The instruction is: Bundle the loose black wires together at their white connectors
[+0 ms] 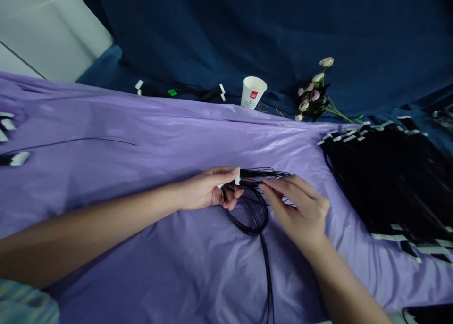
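A bundle of thin black cables (266,253) is held up over the purple cloth, looping below my hands and trailing down toward the near edge. My left hand (212,188) grips it beside a white connector (237,176), the thumb pressed against that connector's side. A second white piece shows under the left fingers, partly hidden. My right hand (300,206) pinches some of the black strands between thumb and fingertips, just right of the connector. Other strands fan out behind the right fingers.
Purple cloth (170,126) covers the surface. To the right lies a large pile of black cables with white ends (385,187). A paper cup (253,93), artificial flowers (313,97) and more cables (191,92) sit along the back. A single wire (88,138) and white-ended cables (19,159) lie left.
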The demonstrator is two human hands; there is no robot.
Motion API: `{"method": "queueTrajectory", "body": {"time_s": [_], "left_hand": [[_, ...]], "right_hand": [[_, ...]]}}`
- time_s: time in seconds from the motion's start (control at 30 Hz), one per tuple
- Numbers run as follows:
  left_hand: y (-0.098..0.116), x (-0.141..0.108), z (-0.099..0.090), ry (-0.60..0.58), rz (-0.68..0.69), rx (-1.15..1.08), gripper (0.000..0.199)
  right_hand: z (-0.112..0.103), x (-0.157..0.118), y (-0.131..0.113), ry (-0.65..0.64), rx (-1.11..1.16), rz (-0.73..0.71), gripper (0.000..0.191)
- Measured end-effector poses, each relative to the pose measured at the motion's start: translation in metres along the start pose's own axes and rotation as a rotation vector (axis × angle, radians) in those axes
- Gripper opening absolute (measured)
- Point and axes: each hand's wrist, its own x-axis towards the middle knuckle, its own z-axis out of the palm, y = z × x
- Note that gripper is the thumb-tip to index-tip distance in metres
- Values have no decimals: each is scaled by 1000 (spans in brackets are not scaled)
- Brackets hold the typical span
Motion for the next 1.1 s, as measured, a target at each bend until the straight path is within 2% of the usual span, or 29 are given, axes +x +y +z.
{"method": "queueTrajectory", "body": {"time_s": [0.2,0.5,0.6,0.7,0.83,0.87,0.93,1.03,1.1], "left_hand": [[0,-1,0,-23,-13,17,27],[0,-2,0,-16,-26,-2,25],[1,-1,1,-15,-7,-4,26],[2,-1,1,42,20,-33,30],[5,-2,1,114,5,-153,31],[6,-2,1,127,3,-189,30],[7,-3,1,158,1,-248,27],[7,-3,0,172,2,-284,27],[7,-3,-1,161,4,-284,27]], "right_hand": [[9,-1,-1,13,-53,-29,19],[8,2,-6,-65,-77,-41,16],[6,4,-4,-9,-45,-21,20],[-1,5,-2,95,-84,4,23],[-10,1,4,193,-100,193,14],[-11,0,6,161,-100,240,12],[-12,-3,10,2,-119,286,8],[-8,-5,14,-285,-75,269,6],[-4,-5,12,-389,39,262,7]]}}
